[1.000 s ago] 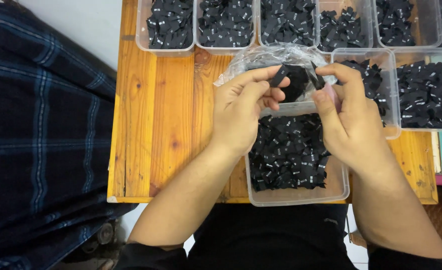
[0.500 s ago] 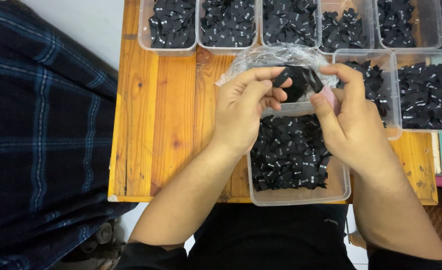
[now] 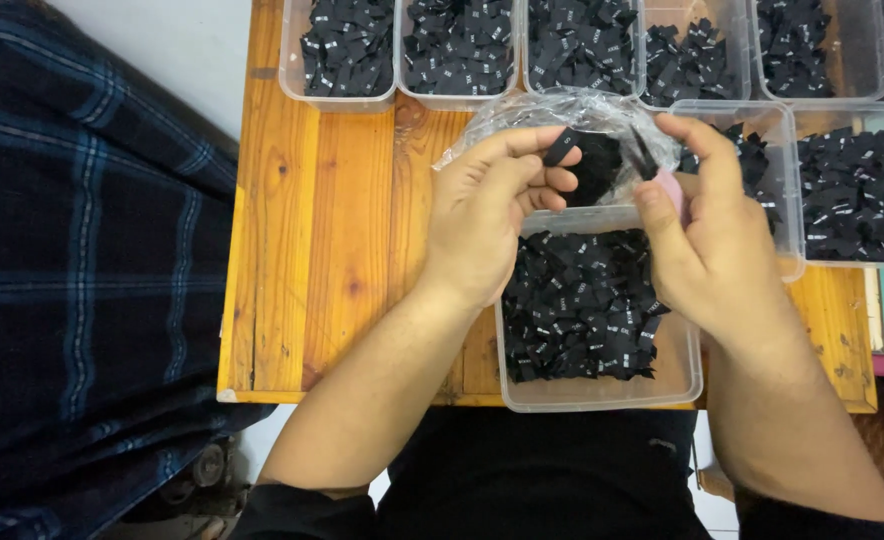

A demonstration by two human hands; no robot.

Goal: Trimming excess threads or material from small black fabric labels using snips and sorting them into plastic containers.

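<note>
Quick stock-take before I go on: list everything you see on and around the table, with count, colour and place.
wooden table: one, orange-brown planks, centre.
clear plastic tubs: at least eight, each holding black pieces; a row along the far edge, two at right, one at the near edge under the hands.
small black fabric labels: too many to count, black with white marks, in the tubs.
clear plastic bag: one, crumpled, behind the hands, with black labels inside.
plaid cloth: one, dark blue, left of the table.
single label: one, black, pinched in the left fingertips.
left hand: holding that label.
right hand: fingertips pinching something dark, beside the bag.
</note>
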